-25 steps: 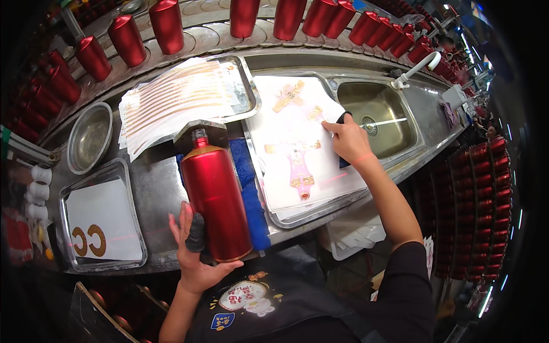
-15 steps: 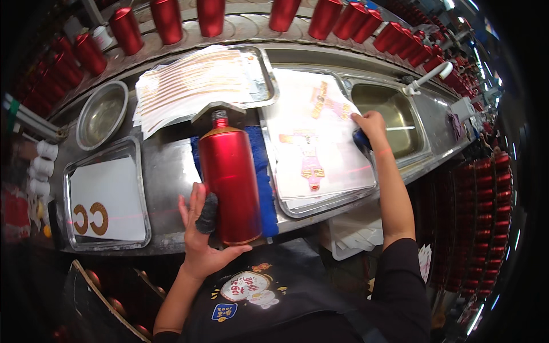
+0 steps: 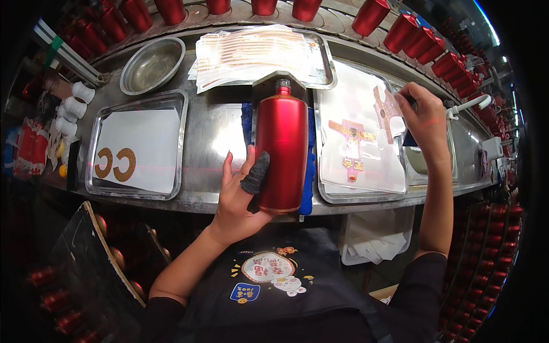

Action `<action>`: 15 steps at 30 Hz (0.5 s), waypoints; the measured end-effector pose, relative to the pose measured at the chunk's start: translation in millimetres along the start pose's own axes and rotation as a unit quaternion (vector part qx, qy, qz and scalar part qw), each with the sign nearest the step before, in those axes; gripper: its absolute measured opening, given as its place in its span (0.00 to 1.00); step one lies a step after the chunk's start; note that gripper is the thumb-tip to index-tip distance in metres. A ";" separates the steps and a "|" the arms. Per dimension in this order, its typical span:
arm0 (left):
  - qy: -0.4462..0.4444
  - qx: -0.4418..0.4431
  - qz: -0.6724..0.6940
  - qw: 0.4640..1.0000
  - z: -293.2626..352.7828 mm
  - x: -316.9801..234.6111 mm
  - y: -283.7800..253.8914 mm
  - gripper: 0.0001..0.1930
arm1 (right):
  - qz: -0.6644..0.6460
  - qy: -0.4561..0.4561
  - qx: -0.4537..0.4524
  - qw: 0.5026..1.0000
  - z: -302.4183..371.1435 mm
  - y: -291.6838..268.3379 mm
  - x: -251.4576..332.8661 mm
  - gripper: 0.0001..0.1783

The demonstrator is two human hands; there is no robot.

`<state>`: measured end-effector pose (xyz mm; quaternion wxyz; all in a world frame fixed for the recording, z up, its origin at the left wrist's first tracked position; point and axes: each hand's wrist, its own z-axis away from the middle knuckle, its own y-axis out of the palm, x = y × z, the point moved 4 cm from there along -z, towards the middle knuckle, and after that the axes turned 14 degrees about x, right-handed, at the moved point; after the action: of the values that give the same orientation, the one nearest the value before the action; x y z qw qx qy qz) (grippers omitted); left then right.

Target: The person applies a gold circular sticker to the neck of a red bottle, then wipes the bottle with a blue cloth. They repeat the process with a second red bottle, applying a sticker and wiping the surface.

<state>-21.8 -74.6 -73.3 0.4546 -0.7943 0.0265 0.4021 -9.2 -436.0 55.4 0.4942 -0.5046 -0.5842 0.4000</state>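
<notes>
Red bottle [image 3: 280,151] at counter [image 3: 197,201] edge | left grip [image 3: 235,200] spread alongside | right grip [image 3: 424,117] pinching decal [image 3: 387,111] | bare steel [image 3: 213,140] leftward

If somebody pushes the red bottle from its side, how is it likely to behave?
The red bottle would probably roll, because its body looks rounded, though the left hand against it may steady it. Its smooth, shiny surface could feel slippery. The blue cloth, visible at both sides, might add some grip.

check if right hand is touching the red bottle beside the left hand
Apart. The head view shows the right hand well right of the red bottle, white sheets plainly between them.
</notes>
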 end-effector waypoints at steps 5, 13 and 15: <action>-0.013 -0.010 0.173 0.985 2.7 4.7 -18.1 0.57 | -0.149 -0.153 0.068 0.975 15.1 -49.6 81.0 0.06; -0.016 -0.070 0.383 0.921 -20.7 -2.7 -55.6 0.50 | -0.304 -0.232 0.195 0.903 8.6 -73.0 142.5 0.09; -0.007 0.008 0.459 0.888 -20.8 -11.5 -49.3 0.51 | -0.386 -0.236 0.231 0.861 -5.1 -45.0 144.2 0.09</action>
<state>3.3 -65.0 -25.6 0.2262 -0.6868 0.3882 0.5713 -13.4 -301.8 124.9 0.5592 -0.0005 -0.7218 0.4078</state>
